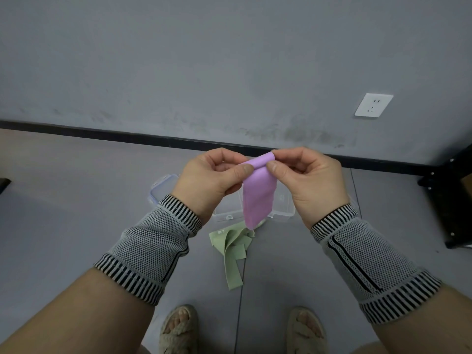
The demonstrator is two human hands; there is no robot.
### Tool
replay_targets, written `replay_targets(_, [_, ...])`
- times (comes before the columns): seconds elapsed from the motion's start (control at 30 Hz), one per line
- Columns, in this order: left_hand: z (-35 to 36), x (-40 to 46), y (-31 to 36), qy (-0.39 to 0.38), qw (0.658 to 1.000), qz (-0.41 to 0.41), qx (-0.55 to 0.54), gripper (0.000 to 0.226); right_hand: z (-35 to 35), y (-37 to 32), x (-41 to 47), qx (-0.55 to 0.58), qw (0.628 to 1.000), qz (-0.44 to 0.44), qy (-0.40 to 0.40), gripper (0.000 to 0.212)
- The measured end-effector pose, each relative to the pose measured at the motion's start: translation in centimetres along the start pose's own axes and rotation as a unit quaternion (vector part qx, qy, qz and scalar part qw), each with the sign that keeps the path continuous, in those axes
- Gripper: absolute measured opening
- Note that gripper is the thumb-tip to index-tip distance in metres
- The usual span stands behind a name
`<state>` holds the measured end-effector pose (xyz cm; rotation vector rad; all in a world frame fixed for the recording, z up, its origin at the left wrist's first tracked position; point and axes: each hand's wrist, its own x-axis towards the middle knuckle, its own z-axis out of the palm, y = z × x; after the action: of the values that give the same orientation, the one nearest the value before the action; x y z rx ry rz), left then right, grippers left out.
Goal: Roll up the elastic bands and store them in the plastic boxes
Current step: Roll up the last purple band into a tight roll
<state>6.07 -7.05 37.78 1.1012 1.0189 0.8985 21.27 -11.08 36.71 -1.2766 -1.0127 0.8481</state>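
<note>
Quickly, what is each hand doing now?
Left hand: pinches the purple band at its rolled top.
Right hand: pinches the same roll.

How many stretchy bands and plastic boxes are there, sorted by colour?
Purple band: 1, pinched by the left hand and right hand
Green band: 1, on the floor
Clear plastic box: 1
Total: 3

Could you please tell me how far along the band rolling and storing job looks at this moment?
Nothing looks stored yet. In hand: the left hand and right hand pinch the purple band, rolled only at its top, the rest hanging. Left: finishing that roll, rolling the green band lying loose on the floor, and putting both in the clear plastic box.
</note>
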Motion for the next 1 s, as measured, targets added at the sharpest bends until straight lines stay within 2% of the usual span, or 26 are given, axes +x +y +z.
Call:
replay_targets(0.17, [0.2, 0.1, 0.2, 0.018, 1.000, 0.019, 0.006, 0.009, 0.2, 0.3, -0.2, -0.015, 1.000, 0.006, 0.015, 0.018])
replay_targets(0.43, [-0.1, 0.0, -0.1, 0.038, 0.994, 0.074, 0.074, 0.010, 0.8, -0.1, -0.6, 0.001, 1.000, 0.008, 0.026, 0.020])
replay_targets(0.63, [0.5, 0.0, -0.3, 0.045, 0.992, 0.084, 0.081, 0.009, 1.1, 0.2, -0.5, -0.020, 0.997, 0.013, 0.079, 0.015])
replay_targets(0.87, [0.5, 0.2, -0.2, 0.047, 0.993, 0.079, 0.075, 0.012, 0.9, 0.1, -0.3, -0.010, 0.998, 0.009, 0.064, 0.016])
replay_targets(1.0, [-0.1, 0.3, 0.2, 0.027, 0.989, 0.095, 0.106, 0.012, 0.0, -0.1, 0.3, 0.058, 0.996, 0.070, -0.017, 0.013])
